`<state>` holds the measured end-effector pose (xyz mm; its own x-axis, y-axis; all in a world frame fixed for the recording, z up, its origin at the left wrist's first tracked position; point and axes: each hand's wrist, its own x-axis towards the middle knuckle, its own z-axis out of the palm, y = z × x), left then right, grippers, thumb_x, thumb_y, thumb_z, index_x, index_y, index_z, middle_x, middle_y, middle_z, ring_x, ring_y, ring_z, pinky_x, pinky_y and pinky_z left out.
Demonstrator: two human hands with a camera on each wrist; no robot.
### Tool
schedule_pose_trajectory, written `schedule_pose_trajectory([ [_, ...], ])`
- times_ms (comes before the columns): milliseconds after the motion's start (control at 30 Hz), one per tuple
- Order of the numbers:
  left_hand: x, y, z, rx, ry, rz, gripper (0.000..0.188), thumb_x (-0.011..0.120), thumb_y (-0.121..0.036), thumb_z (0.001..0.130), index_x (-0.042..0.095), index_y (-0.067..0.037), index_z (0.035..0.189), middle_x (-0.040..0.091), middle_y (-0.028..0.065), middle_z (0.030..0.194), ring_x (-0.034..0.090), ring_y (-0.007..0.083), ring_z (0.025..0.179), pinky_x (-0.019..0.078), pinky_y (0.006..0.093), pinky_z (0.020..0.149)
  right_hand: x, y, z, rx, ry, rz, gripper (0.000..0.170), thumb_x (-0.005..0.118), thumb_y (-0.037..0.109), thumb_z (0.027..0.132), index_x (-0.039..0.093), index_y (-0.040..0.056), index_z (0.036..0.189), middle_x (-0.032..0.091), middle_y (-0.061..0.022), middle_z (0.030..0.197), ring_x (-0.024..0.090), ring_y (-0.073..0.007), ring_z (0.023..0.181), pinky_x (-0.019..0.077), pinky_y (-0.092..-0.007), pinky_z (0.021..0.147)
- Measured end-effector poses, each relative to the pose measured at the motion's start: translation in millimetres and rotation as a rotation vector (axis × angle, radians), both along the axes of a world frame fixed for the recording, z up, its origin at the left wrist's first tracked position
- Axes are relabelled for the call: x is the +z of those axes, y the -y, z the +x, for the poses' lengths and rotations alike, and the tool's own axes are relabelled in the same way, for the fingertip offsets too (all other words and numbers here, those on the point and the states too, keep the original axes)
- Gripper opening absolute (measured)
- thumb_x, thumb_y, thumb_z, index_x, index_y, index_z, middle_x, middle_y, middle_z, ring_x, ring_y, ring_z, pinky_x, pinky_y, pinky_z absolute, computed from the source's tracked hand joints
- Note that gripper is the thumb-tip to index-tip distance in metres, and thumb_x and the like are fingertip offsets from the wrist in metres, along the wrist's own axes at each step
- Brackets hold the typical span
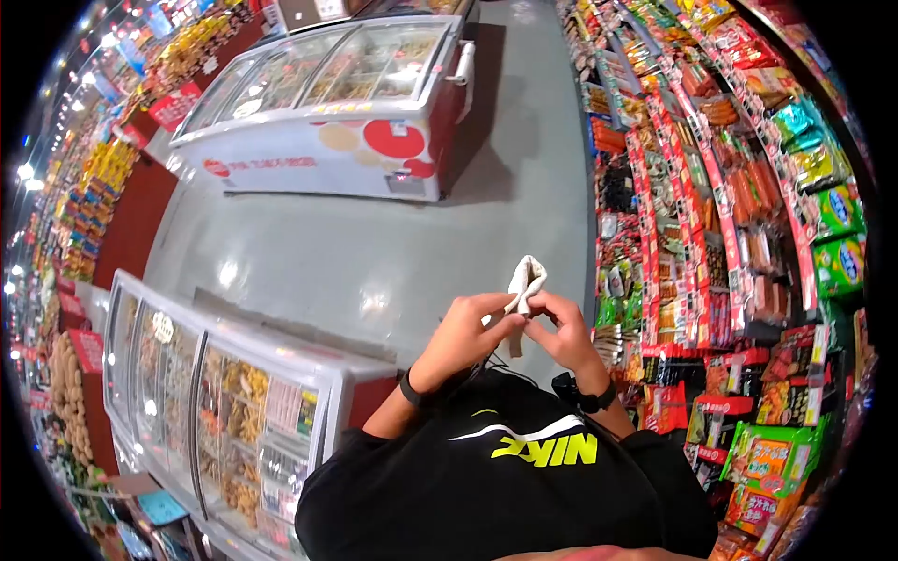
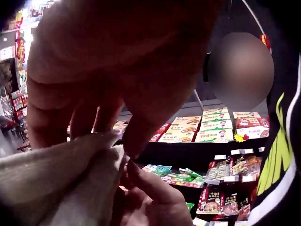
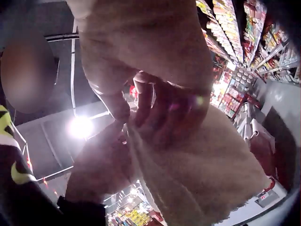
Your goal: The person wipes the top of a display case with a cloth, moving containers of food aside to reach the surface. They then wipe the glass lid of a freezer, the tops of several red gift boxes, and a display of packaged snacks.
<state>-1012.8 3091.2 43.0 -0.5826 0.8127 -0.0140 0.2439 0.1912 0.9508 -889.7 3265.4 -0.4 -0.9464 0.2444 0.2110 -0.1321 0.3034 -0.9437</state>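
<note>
A whitish cloth point(image 1: 528, 274), gathered in the middle with its edges fanning out, is held in front of the chest. My left hand point(image 1: 460, 337) pinches it from the left between thumb and fingers. From the other side my right hand point(image 1: 563, 333) pinches the same gathered part, so the two sets of fingertips nearly meet. In the left wrist view the cloth point(image 2: 56, 176) droops below the left fingers. A broad flap of the cloth point(image 3: 207, 165) spreads out below the right hand point(image 3: 146, 52) in the right wrist view.
Shelves of packaged snacks point(image 1: 692, 215) run along the right side. A chest freezer point(image 1: 318, 150) stands ahead across the grey floor point(image 1: 309, 248), and another freezer point(image 1: 243, 393) is close on the left. Further displays of goods point(image 1: 98, 210) line the far left.
</note>
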Motion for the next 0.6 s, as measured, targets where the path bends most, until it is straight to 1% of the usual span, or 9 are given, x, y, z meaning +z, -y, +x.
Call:
schedule_pose_trajectory([
  [100, 1, -50, -54, -0.218, -0.217, 0.26, 0.036, 0.075, -0.01, 0.087, 0.068, -0.001, 0.121, 0.072, 0.0191, 0.102, 0.069, 0.0355, 0.083, 0.0544, 0.0399, 0.073, 6, -40, -27, 0.005, -0.052, -0.039, 0.026, 0.071, 0.002, 0.087, 0.065, -0.0032, 0.111, 0.069, -0.0124, 0.104, 0.07, -0.0213, 0.096, 0.054, -0.0318, 0.086],
  [200, 4, -98, -95, -0.28, -0.237, 0.15, 0.033, 0.073, -0.007, 0.087, 0.069, -0.001, 0.119, 0.07, 0.0191, 0.099, 0.067, 0.0374, 0.082, 0.0535, 0.0424, 0.073, 8, -78, -50, -0.027, -0.015, -0.152, 0.028, 0.069, 0.003, 0.088, 0.064, -0.0055, 0.113, 0.069, -0.0127, 0.107, 0.069, -0.023, 0.098, 0.0536, -0.0338, 0.087],
  [300, -4, -140, -127, -0.315, -0.305, 0.169, 0.03, 0.069, -0.003, 0.086, 0.069, -0.002, 0.116, 0.069, 0.0192, 0.094, 0.066, 0.0387, 0.082, 0.0529, 0.0445, 0.073, -3, -119, -76, -0.015, -0.064, -0.056, 0.03, 0.069, 0.001, 0.088, 0.063, -0.004, 0.117, 0.069, -0.0126, 0.103, 0.069, -0.0215, 0.094, 0.0541, -0.0327, 0.085],
  [333, -8, -154, -138, -0.331, -0.297, 0.166, 0.028, 0.068, -0.005, 0.086, 0.069, -0.003, 0.113, 0.068, 0.0189, 0.091, 0.066, 0.0394, 0.083, 0.0527, 0.046, 0.073, -15, -127, -82, -0.118, -0.078, -0.262, 0.032, 0.068, 0.0, 0.089, 0.063, -0.0026, 0.12, 0.07, -0.0119, 0.099, 0.069, -0.0202, 0.09, 0.0542, -0.0319, 0.083],
  [367, -14, -169, -150, -0.316, -0.283, 0.188, 0.027, 0.067, -0.002, 0.085, 0.07, -0.003, 0.111, 0.068, 0.0197, 0.09, 0.065, 0.0401, 0.08, 0.0527, 0.0446, 0.071, -25, -137, -89, -0.221, -0.083, -0.473, 0.033, 0.068, -0.001, 0.089, 0.062, -0.0013, 0.122, 0.07, -0.0112, 0.095, 0.069, -0.0188, 0.086, 0.0542, -0.031, 0.081],
  [400, -16, -183, -164, -0.322, -0.281, 0.175, 0.027, 0.067, -0.002, 0.085, 0.07, -0.003, 0.111, 0.068, 0.0197, 0.09, 0.065, 0.0401, 0.08, 0.0527, 0.0446, 0.071, -28, -154, -100, -0.225, -0.083, -0.487, 0.033, 0.068, -0.001, 0.089, 0.062, -0.0013, 0.122, 0.07, -0.0112, 0.095, 0.069, -0.0188, 0.086, 0.0542, -0.031, 0.081],
  [467, -17, -212, -191, -0.327, -0.168, 0.036, 0.035, 0.062, 0.008, 0.083, 0.071, -0.002, 0.115, 0.07, 0.0193, 0.093, 0.068, 0.0367, 0.082, 0.0531, 0.0395, 0.073, -32, -193, -120, -0.313, 0.001, -0.445, 0.034, 0.066, -0.002, 0.092, 0.059, -0.0005, 0.125, 0.07, -0.0088, 0.091, 0.068, -0.0157, 0.079, 0.0537, -0.0295, 0.077],
  [533, -14, -246, -217, -0.311, -0.171, 0.049, 0.035, 0.061, 0.009, 0.082, 0.071, -0.002, 0.114, 0.07, 0.0189, 0.093, 0.069, 0.0359, 0.083, 0.0533, 0.038, 0.073, -50, -238, -142, -0.301, -0.005, -0.484, 0.026, 0.068, -0.002, 0.091, 0.062, -0.0027, 0.116, 0.069, -0.007, 0.087, 0.067, -0.0127, 0.075, 0.0526, -0.0273, 0.075],
  [600, -11, -279, -245, -0.3, -0.188, 0.059, 0.035, 0.061, 0.011, 0.081, 0.071, -0.001, 0.113, 0.071, 0.0186, 0.092, 0.07, 0.035, 0.083, 0.0534, 0.0365, 0.073, -58, -279, -170, -0.233, 0.079, -0.358, 0.018, 0.069, -0.002, 0.09, 0.066, -0.0025, 0.108, 0.067, -0.0052, 0.082, 0.065, -0.0104, 0.073, 0.0521, -0.0261, 0.075],
])
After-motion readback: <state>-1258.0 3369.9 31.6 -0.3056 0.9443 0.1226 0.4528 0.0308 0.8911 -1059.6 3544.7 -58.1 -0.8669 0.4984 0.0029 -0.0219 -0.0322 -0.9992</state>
